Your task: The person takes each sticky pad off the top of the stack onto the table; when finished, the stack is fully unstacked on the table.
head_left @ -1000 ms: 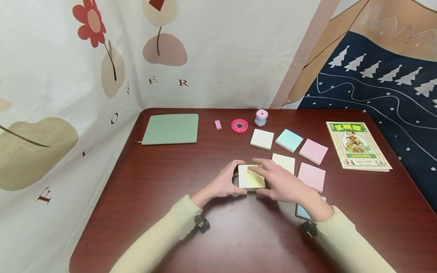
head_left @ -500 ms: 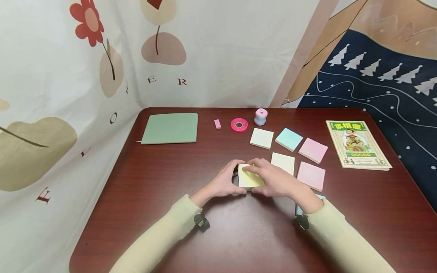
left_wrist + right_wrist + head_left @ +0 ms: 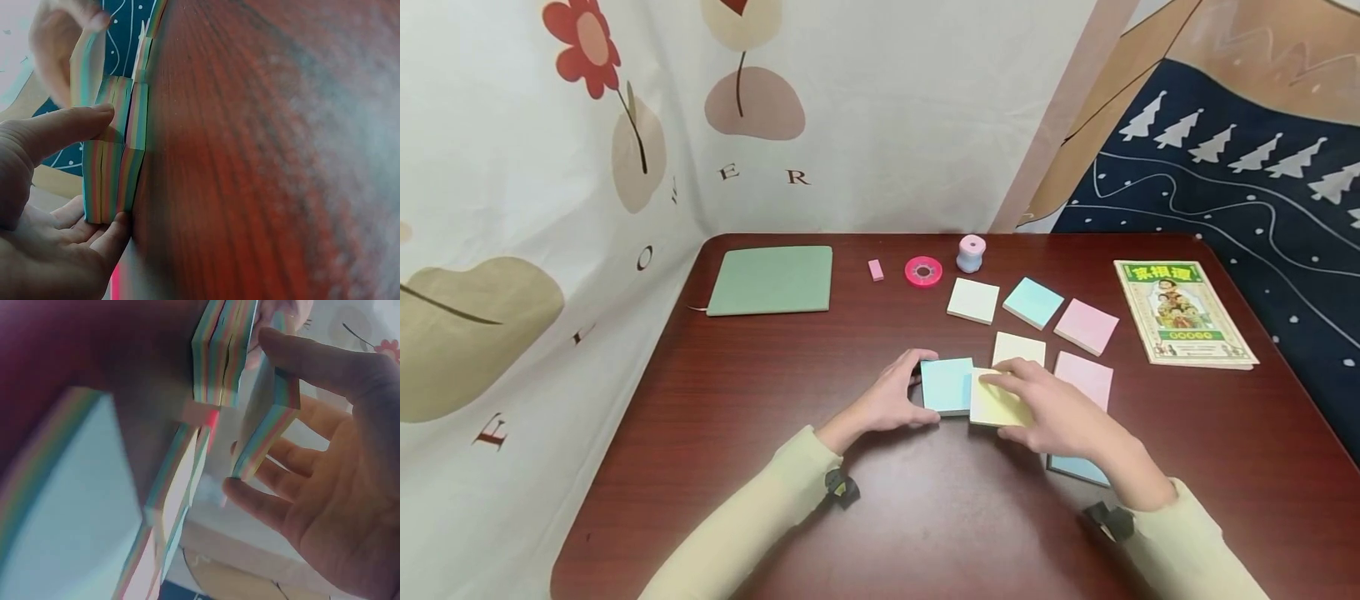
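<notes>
Ideally, left hand [image 3: 891,400] pins the blue pad [image 3: 946,385] flat — right hand [image 3: 1052,408] pinches the yellow pad [image 3: 996,407] — lift it straight off.

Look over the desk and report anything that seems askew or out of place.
One thing only: the yellow pad, gripped by the right hand, sits half off the blue pad that the left hand holds, overlapping its right edge. The other pads lie flat and apart; a second blue pad is partly hidden under the right wrist.
</notes>
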Motion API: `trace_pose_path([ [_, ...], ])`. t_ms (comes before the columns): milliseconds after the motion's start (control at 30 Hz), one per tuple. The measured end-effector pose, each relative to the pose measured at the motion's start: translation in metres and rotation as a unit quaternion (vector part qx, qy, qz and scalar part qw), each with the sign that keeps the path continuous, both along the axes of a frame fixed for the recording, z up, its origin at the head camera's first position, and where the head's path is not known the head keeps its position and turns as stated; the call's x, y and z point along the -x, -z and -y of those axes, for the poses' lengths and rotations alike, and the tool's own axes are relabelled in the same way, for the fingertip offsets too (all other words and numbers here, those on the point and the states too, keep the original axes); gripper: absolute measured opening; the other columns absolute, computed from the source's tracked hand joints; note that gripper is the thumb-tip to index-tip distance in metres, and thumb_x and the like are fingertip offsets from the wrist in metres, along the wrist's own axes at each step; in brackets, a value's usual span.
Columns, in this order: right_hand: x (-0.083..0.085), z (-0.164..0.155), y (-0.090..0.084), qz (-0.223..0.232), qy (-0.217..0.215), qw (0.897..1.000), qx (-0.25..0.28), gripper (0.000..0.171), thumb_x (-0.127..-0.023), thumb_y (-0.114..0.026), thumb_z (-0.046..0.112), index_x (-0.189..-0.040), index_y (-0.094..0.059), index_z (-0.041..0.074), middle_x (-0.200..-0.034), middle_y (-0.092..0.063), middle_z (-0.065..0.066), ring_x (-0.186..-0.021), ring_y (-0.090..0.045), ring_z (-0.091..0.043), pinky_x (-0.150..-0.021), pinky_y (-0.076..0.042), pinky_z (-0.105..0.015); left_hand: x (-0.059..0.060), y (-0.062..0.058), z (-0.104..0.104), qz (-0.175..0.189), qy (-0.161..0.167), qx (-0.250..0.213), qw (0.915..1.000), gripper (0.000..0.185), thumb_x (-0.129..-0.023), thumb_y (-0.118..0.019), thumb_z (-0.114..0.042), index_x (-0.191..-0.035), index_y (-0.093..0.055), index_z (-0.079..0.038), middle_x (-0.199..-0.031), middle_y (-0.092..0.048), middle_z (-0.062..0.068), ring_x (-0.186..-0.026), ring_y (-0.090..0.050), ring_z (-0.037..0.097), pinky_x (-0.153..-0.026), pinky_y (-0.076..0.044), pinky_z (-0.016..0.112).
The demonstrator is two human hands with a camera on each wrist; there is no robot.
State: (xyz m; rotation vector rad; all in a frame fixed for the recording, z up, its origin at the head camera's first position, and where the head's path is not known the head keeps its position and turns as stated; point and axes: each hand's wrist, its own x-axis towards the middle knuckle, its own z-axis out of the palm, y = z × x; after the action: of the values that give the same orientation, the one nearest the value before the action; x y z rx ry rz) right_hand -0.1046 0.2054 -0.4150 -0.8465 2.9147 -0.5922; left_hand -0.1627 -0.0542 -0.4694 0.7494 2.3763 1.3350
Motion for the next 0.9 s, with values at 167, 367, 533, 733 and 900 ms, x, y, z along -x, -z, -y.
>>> trace_pose_path([
  [167, -0.023, -0.015, 0.007, -0.007, 0.010, 1.000, -0.010, 0.066, -0.066, -0.089, 0.024, -0.126, -0.065, 0.013, -0.122, -0.057, -0.006, -0.101, -0.057, -0.021, -0.077, -0.052, -0.040, 0.000, 0.000, 0.000, 0.001, 0.003, -0.007, 1.0000, 0.082, -0.070, -0.088, -0.006, -0.138, -0.041, -0.003, -0.133, -0.048, 0.009, -0.120, -0.051, 0.022, -0.102, -0.044, 0.029],
  [367, -0.033, -0.013, 0.019, -0.021, -0.012, 1.000, -0.009, 0.064, -0.062, -0.090, 0.026, -0.120, -0.067, 0.013, -0.120, -0.058, -0.006, -0.105, -0.058, -0.021, -0.084, -0.052, -0.041, 0.000, 0.000, 0.000, -0.003, -0.001, -0.001, 1.0000, 0.082, -0.070, -0.088, -0.007, -0.138, -0.042, -0.003, -0.133, -0.048, 0.010, -0.120, -0.051, 0.023, -0.102, -0.044, 0.030],
  [533, -0.033, -0.006, 0.026, -0.033, -0.014, 0.999, -0.032, 0.065, -0.062, -0.090, 0.027, -0.121, -0.067, 0.013, -0.120, -0.057, -0.006, -0.104, -0.058, -0.020, -0.077, -0.054, -0.039, 0.000, 0.000, 0.000, -0.007, 0.000, 0.010, 0.9999, 0.082, -0.071, -0.088, -0.010, -0.138, -0.042, -0.005, -0.133, -0.048, 0.009, -0.120, -0.051, 0.022, -0.103, -0.043, 0.029],
  [733, -0.033, -0.004, 0.029, -0.028, -0.009, 0.999, -0.042, 0.065, -0.063, -0.090, 0.025, -0.122, -0.066, 0.012, -0.121, -0.058, -0.007, -0.106, -0.057, -0.022, -0.077, -0.053, -0.040, 0.000, -0.001, 0.000, -0.002, 0.001, 0.008, 1.0000, 0.082, -0.071, -0.088, -0.009, -0.138, -0.041, -0.005, -0.132, -0.048, 0.008, -0.119, -0.051, 0.022, -0.103, -0.043, 0.030],
  [900, -0.032, -0.003, 0.028, -0.015, -0.012, 0.999, -0.050, 0.064, -0.066, -0.089, 0.027, -0.124, -0.065, 0.012, -0.124, -0.058, -0.009, -0.109, -0.058, -0.026, -0.081, -0.054, -0.044, 0.000, -0.002, 0.001, -0.004, -0.002, 0.011, 0.9999, 0.081, -0.071, -0.088, -0.009, -0.138, -0.042, -0.005, -0.132, -0.049, 0.009, -0.119, -0.051, 0.022, -0.103, -0.044, 0.031],
])
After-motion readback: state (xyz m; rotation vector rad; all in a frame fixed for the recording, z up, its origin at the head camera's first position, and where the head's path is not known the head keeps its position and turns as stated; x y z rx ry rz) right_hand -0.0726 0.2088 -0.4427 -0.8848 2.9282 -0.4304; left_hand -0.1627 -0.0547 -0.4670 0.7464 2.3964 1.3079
